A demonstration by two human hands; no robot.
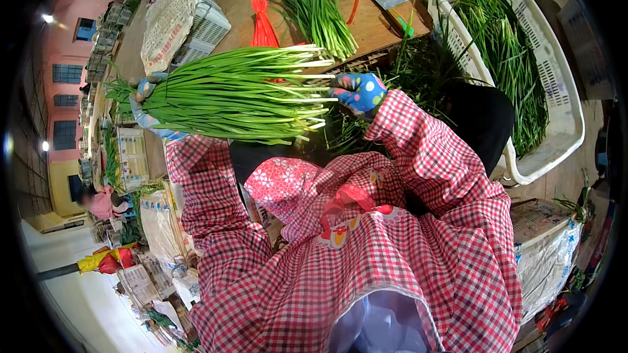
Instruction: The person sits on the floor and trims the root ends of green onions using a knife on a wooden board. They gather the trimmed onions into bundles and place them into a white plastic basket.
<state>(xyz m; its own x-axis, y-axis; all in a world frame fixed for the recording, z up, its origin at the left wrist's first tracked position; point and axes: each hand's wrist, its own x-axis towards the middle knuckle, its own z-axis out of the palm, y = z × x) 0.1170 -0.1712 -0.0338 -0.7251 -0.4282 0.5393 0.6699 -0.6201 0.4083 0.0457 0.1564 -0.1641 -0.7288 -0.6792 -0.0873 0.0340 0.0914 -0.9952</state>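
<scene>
A large bunch of garlic chives (235, 93) lies sideways across the space before me, its pale stem ends to the right. My left hand (145, 95), in a blue patterned glove, grips the bunch near its leafy tips. At the other end is my right hand (360, 94), in a blue spotted glove. Its fingers are curled together, and a pale stalk end meets the fingertips. Behind, a second bunch of chives (319, 14) rests on a wooden board (365, 41). Red ties (264, 22) lie to its left, partly hidden by the held bunch.
A cleaver (385, 0) lies on the board, with a green-handled tool (403, 23) beside it. At right, a white plastic crate (569, 122) holds loose chives (505, 63). Leaf scraps (417, 73) lie near my knee. A white basket (201, 27) stands back left; a person (105, 202) is farther left.
</scene>
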